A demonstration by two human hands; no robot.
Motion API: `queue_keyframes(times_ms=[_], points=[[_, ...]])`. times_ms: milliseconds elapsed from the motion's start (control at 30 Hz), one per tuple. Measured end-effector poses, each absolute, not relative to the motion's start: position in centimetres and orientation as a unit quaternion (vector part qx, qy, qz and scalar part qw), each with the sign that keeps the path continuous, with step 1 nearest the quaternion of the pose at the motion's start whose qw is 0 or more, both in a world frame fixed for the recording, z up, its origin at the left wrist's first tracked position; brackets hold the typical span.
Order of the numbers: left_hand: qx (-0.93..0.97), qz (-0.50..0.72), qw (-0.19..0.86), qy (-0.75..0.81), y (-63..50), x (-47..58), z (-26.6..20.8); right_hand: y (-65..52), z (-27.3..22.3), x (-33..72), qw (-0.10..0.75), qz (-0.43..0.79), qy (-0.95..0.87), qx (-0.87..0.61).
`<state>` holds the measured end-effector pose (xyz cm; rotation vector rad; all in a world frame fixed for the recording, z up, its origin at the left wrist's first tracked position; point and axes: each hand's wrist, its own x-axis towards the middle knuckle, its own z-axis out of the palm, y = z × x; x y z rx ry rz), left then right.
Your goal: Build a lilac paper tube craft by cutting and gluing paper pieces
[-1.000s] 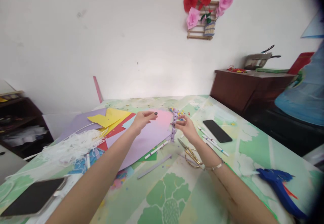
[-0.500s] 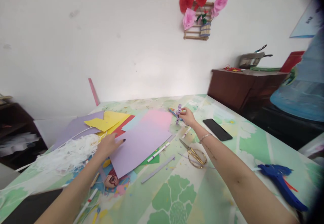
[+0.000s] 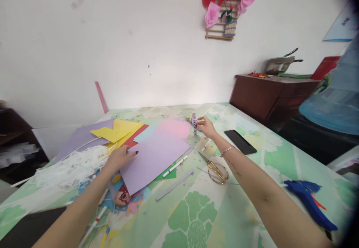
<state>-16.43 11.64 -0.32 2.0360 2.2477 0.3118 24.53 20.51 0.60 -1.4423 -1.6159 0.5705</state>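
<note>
My left hand (image 3: 120, 159) rests at the left edge of a light purple paper sheet (image 3: 157, 156), fingers stretched out and apart. Beyond the table's middle, my right hand (image 3: 206, 126) pinches a narrow purple strip with dark spots (image 3: 194, 124), which stands upright at the fingertips. Just behind that strip lies a small multicoloured item (image 3: 190, 119), partly hidden. Gold-handled scissors (image 3: 217, 171) lie below my right wrist. A white stick pen (image 3: 175, 166) and a thin grey-purple paper strip (image 3: 174, 185) lie along the sheet's right side.
Yellow paper (image 3: 119, 130), a bundle of white shredded strands (image 3: 70, 169) and a brown-red mouse-like item (image 3: 122, 196) surround my left arm. A black phone (image 3: 240, 141) and a blue glue gun (image 3: 308, 199) lie right. A brown cabinet (image 3: 260, 98) stands behind.
The purple strip has shifted slightly left and turned from a slight tilt to upright in my right hand. The whole view has moved a little; my left hand stays on the sheet.
</note>
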Motion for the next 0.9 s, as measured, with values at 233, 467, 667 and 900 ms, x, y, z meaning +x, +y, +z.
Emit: queue_keyframes(times_ms=[233, 467, 667, 900], points=[[0.671, 0.099, 0.043, 0.734, 11.9, -15.6, 0.0, 19.5, 1.1, 23.8, 0.418, 0.206, -0.669, -0.578], [0.662, 0.098, 0.064, 0.741, 12.1, -16.2, -0.8, 17.5, 2.3, 24.7, 0.442, 0.171, -0.652, -0.591], [0.656, 0.102, 0.098, 0.741, 12.1, -16.8, -0.3, 13.3, 3.1, 25.5, 0.469, 0.170, -0.654, -0.569], [0.626, 0.107, 0.066, 0.770, 12.8, -16.7, 0.0, 6.2, 2.8, 24.7, 0.477, 0.157, -0.653, -0.567]])
